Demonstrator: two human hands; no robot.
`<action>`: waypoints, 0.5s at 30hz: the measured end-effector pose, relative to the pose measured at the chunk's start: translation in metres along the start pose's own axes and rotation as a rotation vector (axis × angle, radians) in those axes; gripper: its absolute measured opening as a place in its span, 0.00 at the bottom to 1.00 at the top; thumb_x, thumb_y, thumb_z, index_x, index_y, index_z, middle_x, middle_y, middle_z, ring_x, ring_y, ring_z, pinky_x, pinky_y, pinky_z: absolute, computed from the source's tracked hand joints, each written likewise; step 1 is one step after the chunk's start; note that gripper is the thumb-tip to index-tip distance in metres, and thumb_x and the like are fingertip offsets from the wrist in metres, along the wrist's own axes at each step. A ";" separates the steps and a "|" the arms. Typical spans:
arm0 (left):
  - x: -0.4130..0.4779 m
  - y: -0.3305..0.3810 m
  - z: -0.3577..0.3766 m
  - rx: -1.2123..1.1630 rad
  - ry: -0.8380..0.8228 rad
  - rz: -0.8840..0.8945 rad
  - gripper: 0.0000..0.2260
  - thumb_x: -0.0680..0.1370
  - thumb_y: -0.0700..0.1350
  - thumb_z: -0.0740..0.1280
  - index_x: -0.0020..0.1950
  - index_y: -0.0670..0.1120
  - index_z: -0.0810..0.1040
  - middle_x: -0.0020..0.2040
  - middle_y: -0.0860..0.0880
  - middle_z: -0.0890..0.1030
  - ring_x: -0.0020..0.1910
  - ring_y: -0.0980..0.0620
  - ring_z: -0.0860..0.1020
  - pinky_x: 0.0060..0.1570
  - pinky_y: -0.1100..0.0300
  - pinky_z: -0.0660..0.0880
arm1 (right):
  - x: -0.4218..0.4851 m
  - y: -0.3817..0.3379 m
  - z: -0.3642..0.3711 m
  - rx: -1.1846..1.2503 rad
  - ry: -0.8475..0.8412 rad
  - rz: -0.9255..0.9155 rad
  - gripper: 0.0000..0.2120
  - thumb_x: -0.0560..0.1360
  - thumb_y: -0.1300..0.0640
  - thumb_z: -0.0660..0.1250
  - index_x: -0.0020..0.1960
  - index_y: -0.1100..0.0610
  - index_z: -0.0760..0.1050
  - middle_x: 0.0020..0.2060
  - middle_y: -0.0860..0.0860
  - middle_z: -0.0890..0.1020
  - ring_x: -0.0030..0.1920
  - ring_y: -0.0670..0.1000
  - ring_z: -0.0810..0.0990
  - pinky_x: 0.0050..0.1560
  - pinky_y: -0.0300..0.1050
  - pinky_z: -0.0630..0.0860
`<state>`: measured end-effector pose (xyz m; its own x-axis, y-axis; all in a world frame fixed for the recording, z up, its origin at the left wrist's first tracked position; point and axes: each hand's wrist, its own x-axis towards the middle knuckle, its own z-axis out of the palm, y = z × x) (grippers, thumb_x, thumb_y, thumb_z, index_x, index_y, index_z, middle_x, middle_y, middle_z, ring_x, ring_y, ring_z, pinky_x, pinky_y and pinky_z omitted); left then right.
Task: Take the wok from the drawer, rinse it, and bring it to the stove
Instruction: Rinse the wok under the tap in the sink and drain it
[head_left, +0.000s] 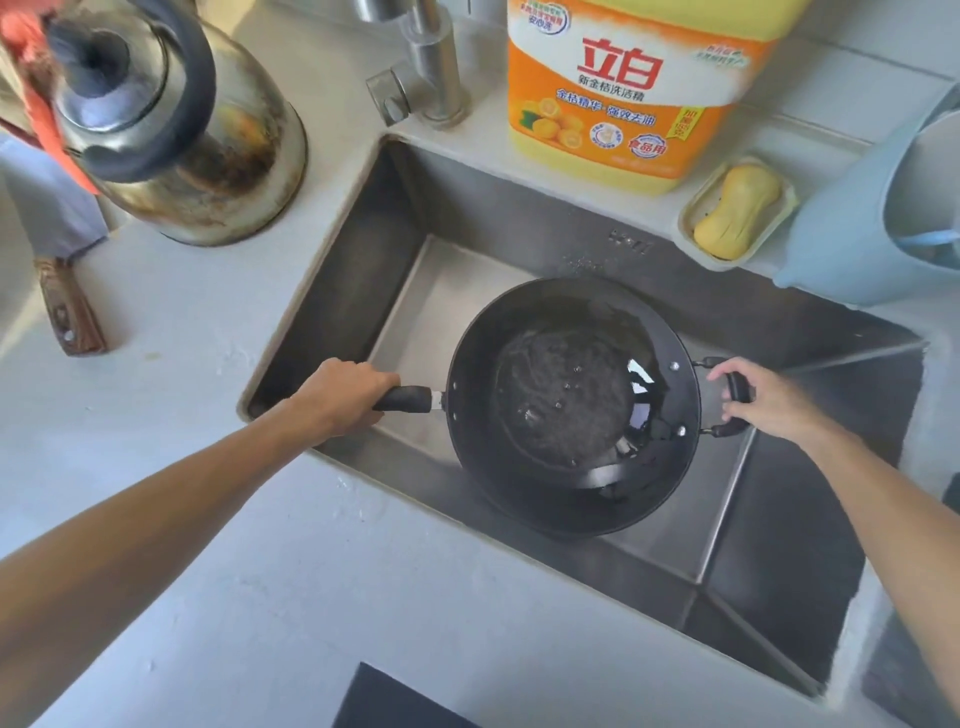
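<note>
A black wok (571, 405) sits inside the steel sink (363, 249), with water pooled in its bottom. My left hand (340, 395) grips the wok's long black handle on the left side. My right hand (763, 397) curls round the small loop handle on the wok's right rim. The faucet (431, 67) stands behind the sink at the top; no water stream shows.
A stained steel kettle (176, 130) stands on the counter at the left, with a knife handle (70, 306) below it. A big yellow detergent bottle (634, 88), a soap dish (737, 213) and a pale blue basket (872, 208) line the sink's back edge. A dark panel (395, 699) lies at the bottom.
</note>
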<state>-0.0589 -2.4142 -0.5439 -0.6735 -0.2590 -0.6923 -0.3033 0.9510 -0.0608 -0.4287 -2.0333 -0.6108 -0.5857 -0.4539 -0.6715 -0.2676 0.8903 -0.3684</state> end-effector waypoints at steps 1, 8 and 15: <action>-0.003 -0.002 -0.004 -0.001 0.023 0.000 0.10 0.80 0.50 0.65 0.61 0.55 0.75 0.51 0.51 0.84 0.48 0.47 0.83 0.45 0.53 0.74 | 0.000 0.002 0.002 0.010 0.009 0.011 0.22 0.75 0.67 0.67 0.50 0.37 0.75 0.42 0.49 0.86 0.43 0.50 0.88 0.55 0.51 0.78; -0.040 -0.020 -0.048 -0.151 0.102 -0.040 0.07 0.76 0.53 0.67 0.54 0.59 0.76 0.43 0.56 0.81 0.43 0.49 0.81 0.42 0.53 0.74 | -0.018 -0.007 0.002 0.047 -0.039 0.020 0.22 0.74 0.67 0.66 0.50 0.39 0.76 0.39 0.50 0.87 0.46 0.52 0.87 0.47 0.45 0.77; -0.088 -0.027 -0.092 -0.194 0.033 -0.050 0.06 0.75 0.58 0.68 0.50 0.62 0.76 0.42 0.58 0.81 0.44 0.54 0.79 0.43 0.54 0.73 | -0.054 -0.031 -0.031 0.043 -0.146 0.023 0.19 0.73 0.69 0.64 0.50 0.45 0.80 0.42 0.59 0.85 0.45 0.60 0.88 0.50 0.58 0.85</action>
<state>-0.0538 -2.4330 -0.4155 -0.6748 -0.3138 -0.6679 -0.4593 0.8870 0.0474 -0.4126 -2.0355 -0.5437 -0.4731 -0.4362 -0.7654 -0.2202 0.8998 -0.3766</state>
